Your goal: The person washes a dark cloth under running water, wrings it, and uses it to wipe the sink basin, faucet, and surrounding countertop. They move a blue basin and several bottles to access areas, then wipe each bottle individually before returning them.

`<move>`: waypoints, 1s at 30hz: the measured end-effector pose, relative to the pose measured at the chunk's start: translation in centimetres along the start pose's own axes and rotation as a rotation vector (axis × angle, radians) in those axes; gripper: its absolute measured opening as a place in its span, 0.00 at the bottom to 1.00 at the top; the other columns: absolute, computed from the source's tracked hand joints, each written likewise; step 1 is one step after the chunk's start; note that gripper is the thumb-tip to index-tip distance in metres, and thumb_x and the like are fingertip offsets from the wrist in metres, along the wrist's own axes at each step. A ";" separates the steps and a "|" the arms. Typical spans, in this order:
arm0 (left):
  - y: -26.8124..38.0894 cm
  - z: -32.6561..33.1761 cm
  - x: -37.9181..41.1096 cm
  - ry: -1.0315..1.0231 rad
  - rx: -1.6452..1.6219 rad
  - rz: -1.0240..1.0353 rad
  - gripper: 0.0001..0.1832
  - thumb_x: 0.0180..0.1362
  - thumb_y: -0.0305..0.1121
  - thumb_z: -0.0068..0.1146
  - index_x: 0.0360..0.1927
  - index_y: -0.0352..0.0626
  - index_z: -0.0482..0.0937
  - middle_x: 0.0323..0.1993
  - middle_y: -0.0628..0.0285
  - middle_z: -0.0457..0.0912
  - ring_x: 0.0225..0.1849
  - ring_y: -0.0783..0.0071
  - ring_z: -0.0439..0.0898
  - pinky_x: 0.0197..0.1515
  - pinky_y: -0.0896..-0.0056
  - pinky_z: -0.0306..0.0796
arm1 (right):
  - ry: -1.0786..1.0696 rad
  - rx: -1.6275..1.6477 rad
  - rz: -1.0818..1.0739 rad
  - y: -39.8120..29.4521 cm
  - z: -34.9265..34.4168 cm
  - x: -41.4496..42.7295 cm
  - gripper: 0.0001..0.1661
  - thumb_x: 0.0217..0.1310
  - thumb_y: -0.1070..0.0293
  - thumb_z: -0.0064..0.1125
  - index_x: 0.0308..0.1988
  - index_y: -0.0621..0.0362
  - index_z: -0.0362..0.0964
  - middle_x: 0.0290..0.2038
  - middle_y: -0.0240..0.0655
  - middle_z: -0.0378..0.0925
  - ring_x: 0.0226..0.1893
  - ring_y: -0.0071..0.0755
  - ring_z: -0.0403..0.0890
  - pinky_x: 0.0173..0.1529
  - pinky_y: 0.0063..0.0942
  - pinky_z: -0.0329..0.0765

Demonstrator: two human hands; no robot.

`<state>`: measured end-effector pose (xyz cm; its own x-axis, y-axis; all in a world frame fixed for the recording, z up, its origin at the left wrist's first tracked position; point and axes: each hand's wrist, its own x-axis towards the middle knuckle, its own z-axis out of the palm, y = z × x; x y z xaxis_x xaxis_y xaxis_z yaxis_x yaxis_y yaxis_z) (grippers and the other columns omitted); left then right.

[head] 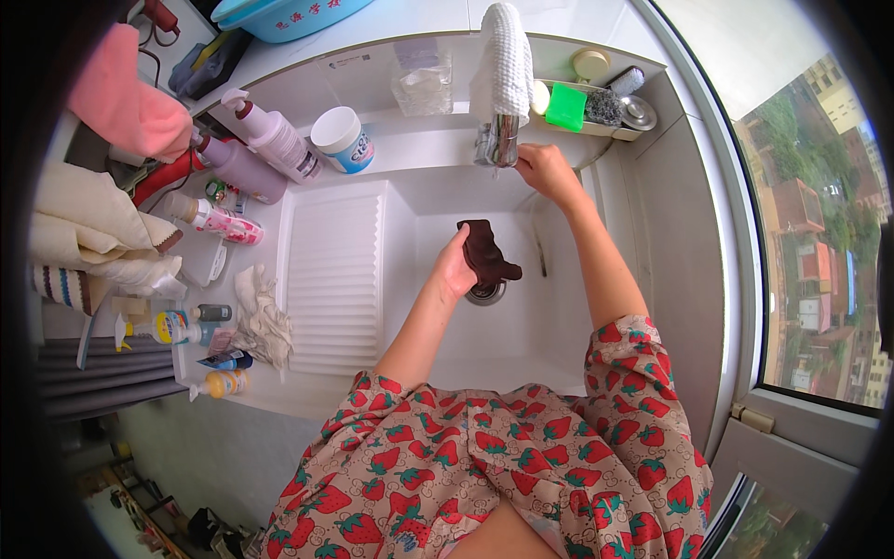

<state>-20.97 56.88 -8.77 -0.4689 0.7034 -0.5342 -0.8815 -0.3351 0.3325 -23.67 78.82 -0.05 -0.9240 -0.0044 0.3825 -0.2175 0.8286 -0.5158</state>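
Note:
My left hand (455,267) holds a dark maroon-brown cloth (490,250) above the basin of a white laundry sink (436,335). The cloth hangs over the metal drain (487,293) and partly hides it. Up at the chrome faucet (497,140), my right hand (549,172) has its fingers closed against the right side; the part they grip is hidden. A white textured towel (504,63) drapes over the top of the faucet. No clear stream of water shows between the spout and the cloth.
A ribbed washboard (335,279) forms the sink's left part, with a crumpled cloth (262,318) beside it. Pump bottles (276,140) and a white-blue tub (342,140) stand at the back left. A holder bears a green sponge (566,108) and steel scourer (603,107). Right is a window (817,230).

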 end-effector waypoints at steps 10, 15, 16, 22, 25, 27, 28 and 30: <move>0.8 1.5 0.2 0.002 -0.013 0.019 0.21 0.69 0.49 0.32 0.41 0.45 0.71 0.34 0.64 0.74 0.39 0.66 0.74 0.46 0.54 0.72 | 0.040 -0.010 0.007 0.2 0.3 -0.3 0.12 0.50 0.77 0.53 0.36 0.60 0.79 0.32 0.44 0.80 0.32 0.50 0.80 0.40 0.37 0.77; 1.1 1.5 1.0 -0.020 -0.019 0.019 0.19 0.68 0.48 0.35 0.40 0.43 0.71 0.34 0.62 0.75 0.39 0.65 0.75 0.43 0.53 0.74 | 0.071 0.251 0.128 0.1 0.9 -0.8 0.13 0.57 0.73 0.52 0.42 0.59 0.77 0.39 0.41 0.81 0.36 0.42 0.82 0.41 0.34 0.78; 1.3 1.5 1.0 -0.015 -0.014 0.016 0.19 0.68 0.47 0.36 0.41 0.43 0.72 0.34 0.62 0.75 0.39 0.64 0.76 0.43 0.53 0.74 | 0.094 0.375 0.184 -0.2 1.1 -1.3 0.13 0.59 0.72 0.52 0.45 0.58 0.76 0.40 0.39 0.81 0.37 0.39 0.82 0.42 0.33 0.79; 2.8 4.0 0.0 -0.081 0.114 0.098 0.18 0.66 0.44 0.41 0.48 0.40 0.72 0.40 0.60 0.78 0.41 0.65 0.78 0.44 0.55 0.77 | 0.228 0.988 0.962 5.3 10.5 -11.2 0.32 0.64 0.44 0.44 0.62 0.44 0.60 0.56 0.41 0.69 0.55 0.44 0.69 0.51 0.45 0.73; 4.0 3.6 -0.6 -0.117 0.251 0.118 0.18 0.65 0.43 0.45 0.48 0.40 0.73 0.41 0.60 0.79 0.42 0.68 0.78 0.45 0.59 0.76 | -0.066 1.589 1.296 1.6 12.6 -12.3 0.44 0.57 0.30 0.40 0.67 0.41 0.49 0.64 0.45 0.56 0.65 0.54 0.49 0.50 0.64 0.70; 4.3 3.9 -0.9 -0.078 0.334 0.134 0.18 0.64 0.42 0.48 0.48 0.39 0.73 0.42 0.59 0.79 0.43 0.69 0.79 0.46 0.62 0.75 | -0.100 1.801 1.269 0.1 13.0 -12.1 0.45 0.58 0.31 0.41 0.66 0.46 0.48 0.62 0.46 0.58 0.60 0.57 0.61 0.50 0.63 0.71; 4.2 4.4 -1.0 -0.033 0.370 0.150 0.18 0.64 0.42 0.49 0.49 0.39 0.73 0.43 0.59 0.79 0.44 0.69 0.79 0.47 0.64 0.75 | -0.110 1.884 1.266 0.0 13.5 -11.9 0.45 0.58 0.31 0.42 0.65 0.48 0.50 0.61 0.46 0.59 0.59 0.57 0.64 0.49 0.63 0.72; 4.3 4.8 -1.3 0.045 0.467 0.216 0.16 0.62 0.39 0.51 0.48 0.38 0.73 0.42 0.59 0.79 0.43 0.69 0.79 0.46 0.67 0.74 | -0.143 1.990 1.224 -0.8 13.9 -11.4 0.43 0.59 0.33 0.43 0.61 0.55 0.55 0.58 0.47 0.65 0.52 0.54 0.74 0.49 0.58 0.74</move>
<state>-23.94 57.54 -2.91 -0.6484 0.6178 -0.4448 -0.6506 -0.1464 0.7452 -17.38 70.41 -14.67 -0.8030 -0.2112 -0.5573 0.4034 -0.8809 -0.2475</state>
